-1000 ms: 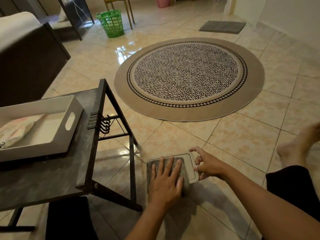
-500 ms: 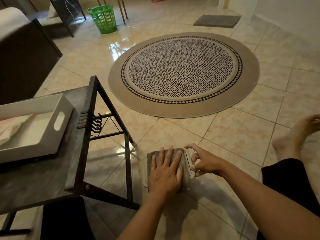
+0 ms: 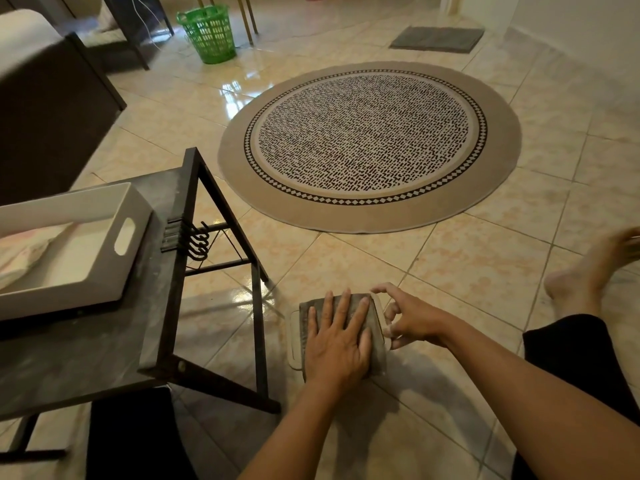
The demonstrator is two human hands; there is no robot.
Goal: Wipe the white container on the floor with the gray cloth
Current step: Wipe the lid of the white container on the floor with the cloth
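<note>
The white container (image 3: pixel 295 341) lies flat on the tiled floor in front of me, with only its left rim and a strip by my right fingers showing. The gray cloth (image 3: pixel 376 346) is spread over most of its top. My left hand (image 3: pixel 337 341) presses flat on the cloth, fingers spread and pointing away from me. My right hand (image 3: pixel 412 320) pinches the container's right edge with its fingertips, holding it steady.
A low black table (image 3: pixel 104 351) with a white tray (image 3: pixel 131 216) stands just left of the container, its leg (image 3: pixel 258 327) close by. My bare foot (image 3: pixel 585 282) rests to the right. A round rug (image 3: pixel 369 143), green basket (image 3: pixel 207 32) and gray mat (image 3: pixel 436 38) lie farther off.
My left hand has slid the cloth to the right across the container; its right part is now covered and its left rim is exposed. My right hand stays at the right edge.
</note>
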